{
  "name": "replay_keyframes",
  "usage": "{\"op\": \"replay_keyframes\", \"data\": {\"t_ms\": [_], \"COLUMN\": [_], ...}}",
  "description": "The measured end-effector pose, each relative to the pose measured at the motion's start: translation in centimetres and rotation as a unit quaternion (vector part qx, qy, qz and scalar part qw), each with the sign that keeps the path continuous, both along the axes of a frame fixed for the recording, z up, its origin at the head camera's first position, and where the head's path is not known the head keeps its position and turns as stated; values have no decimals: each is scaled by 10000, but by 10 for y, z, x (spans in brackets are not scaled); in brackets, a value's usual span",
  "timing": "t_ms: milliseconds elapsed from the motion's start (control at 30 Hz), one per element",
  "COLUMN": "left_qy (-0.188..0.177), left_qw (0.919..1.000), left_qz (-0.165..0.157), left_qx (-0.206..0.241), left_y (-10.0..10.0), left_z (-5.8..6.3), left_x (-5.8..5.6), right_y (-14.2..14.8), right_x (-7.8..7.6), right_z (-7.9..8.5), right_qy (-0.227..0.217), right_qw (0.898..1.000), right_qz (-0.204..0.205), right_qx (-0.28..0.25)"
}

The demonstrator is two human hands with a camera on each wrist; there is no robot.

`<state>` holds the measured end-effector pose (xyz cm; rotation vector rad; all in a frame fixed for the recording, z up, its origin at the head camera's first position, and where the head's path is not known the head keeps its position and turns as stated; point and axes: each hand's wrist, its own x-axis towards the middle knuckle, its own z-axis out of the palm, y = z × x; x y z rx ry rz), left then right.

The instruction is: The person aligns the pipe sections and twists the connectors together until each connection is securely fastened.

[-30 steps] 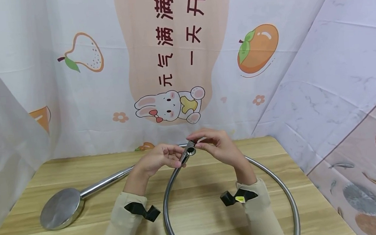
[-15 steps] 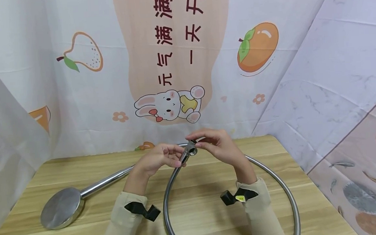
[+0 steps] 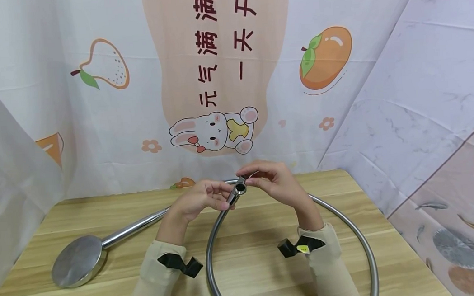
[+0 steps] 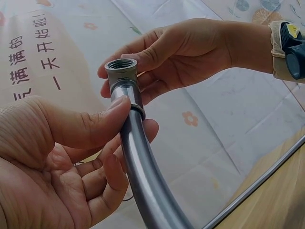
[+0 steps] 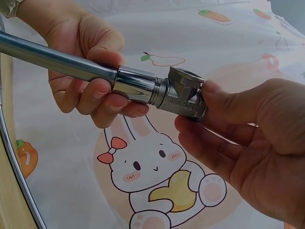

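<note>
My left hand (image 3: 203,199) pinches the chrome end nut (image 5: 135,85) of a grey metal shower hose (image 4: 150,167), thumb on one side and fingers on the other. At that end sits a metal pipe fitting (image 5: 178,98) with a threaded round opening on its side. Some thread shows between nut and fitting in the right wrist view. My right hand (image 3: 278,186) holds the fitting's far end between thumb and fingertips. Its far end is partly hidden by the thumb. Both hands are raised over the back of the table.
A round metal shower head (image 3: 78,261) with a long handle lies on the left of the wooden table (image 3: 260,269). The hose loops in a wide ring across the table. Printed cloth (image 3: 117,128) hangs behind and at both sides.
The pipe fitting has turned about the hose's axis between the right fingers; its opening swung right, then back toward the left. The hands stay almost in place.
</note>
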<state>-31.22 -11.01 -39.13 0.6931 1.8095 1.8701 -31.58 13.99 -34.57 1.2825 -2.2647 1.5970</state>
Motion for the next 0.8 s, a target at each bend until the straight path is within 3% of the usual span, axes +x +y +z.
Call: {"op": "replay_keyframes", "data": {"t_ms": [800], "left_qy": [21], "left_qw": [10000], "left_qz": [39], "left_qx": [-59], "left_y": [-1], "left_z": [0], "left_x": [-1], "right_y": [-1], "right_x": [0], "right_z": [0], "right_qy": [141], "right_qw": [9993], "right_qz": [340], "right_qx": [-54]}}
